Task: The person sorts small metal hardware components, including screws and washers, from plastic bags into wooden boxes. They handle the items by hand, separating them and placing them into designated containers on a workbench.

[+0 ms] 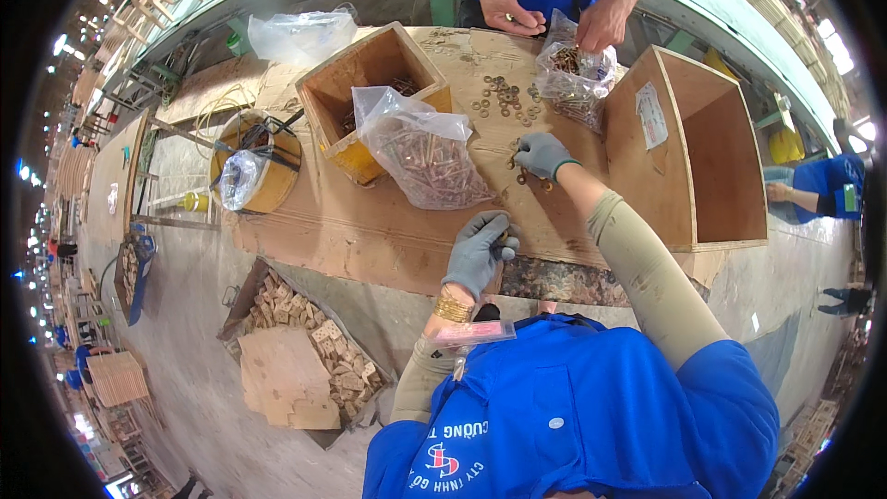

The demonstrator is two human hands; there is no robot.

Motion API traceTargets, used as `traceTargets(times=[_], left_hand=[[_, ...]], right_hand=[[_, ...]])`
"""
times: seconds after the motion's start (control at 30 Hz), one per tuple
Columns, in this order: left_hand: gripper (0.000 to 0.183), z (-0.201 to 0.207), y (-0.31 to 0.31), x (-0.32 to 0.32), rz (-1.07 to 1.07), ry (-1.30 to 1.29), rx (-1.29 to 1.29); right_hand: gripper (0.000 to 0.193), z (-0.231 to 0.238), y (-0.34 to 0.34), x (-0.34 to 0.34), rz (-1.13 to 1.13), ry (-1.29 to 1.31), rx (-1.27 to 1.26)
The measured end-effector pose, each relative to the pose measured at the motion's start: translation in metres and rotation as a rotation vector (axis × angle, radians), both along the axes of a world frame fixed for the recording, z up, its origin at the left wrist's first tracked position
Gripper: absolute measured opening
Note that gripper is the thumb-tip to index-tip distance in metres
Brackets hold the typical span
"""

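Note:
My left hand (479, 249), in a grey glove, hovers at the near edge of the cardboard-covered table, its fingers curled round something small and dark that I cannot make out. My right hand (545, 156), also gloved, reaches to the table's middle. Its fingertips are pinched on a washer (514, 163), and a few loose washers (521, 179) lie just below them. Beyond that hand, a spread of brass-coloured washers (506, 95) covers the cardboard. Left of my hands slumps a clear plastic bag of screws (427, 159), leaning against an open wooden box (321, 102).
Across the table a co-worker's hand (602, 22) reaches into another bag of screws (575, 83); their other hand (506, 9) holds a small piece. A tall wooden box (650, 176) stands right. A bucket (277, 192) and a bin of wood blocks (346, 365) are left.

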State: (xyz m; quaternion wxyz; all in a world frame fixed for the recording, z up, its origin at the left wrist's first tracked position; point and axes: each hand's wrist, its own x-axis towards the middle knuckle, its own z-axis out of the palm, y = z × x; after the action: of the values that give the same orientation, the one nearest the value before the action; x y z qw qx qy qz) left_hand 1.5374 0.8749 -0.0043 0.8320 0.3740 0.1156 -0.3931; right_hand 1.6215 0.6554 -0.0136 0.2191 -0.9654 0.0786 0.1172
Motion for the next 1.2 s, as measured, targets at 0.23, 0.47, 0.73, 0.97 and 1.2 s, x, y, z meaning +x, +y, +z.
traceTargets(times=[0.23, 0.47, 0.73, 0.97, 1.2], left_hand=[[0.016, 0.005, -0.021, 0.04, -0.003, -0.026, 0.007], [0.025, 0.049, -0.068, 0.093, -0.022, -0.313, 0.027], [0.015, 0.104, -0.127, 0.09, -0.263, -0.711, 0.085], [0.016, 0.146, -0.156, 0.059, -0.417, -0.851, 0.061], [0.031, 0.107, -0.145, 0.043, -0.442, -0.468, -0.179]], right_hand=[[0.019, 0.026, -0.003, -0.028, -0.371, -0.036, 1.008], [0.016, 0.072, -0.017, -0.055, -0.345, -0.184, 1.175], [0.021, 0.13, -0.03, -0.092, -0.401, -0.609, 1.143], [0.028, 0.165, -0.049, -0.139, -0.338, -0.786, 1.054], [0.028, 0.205, -0.119, -0.194, -0.488, -0.634, 0.7]])
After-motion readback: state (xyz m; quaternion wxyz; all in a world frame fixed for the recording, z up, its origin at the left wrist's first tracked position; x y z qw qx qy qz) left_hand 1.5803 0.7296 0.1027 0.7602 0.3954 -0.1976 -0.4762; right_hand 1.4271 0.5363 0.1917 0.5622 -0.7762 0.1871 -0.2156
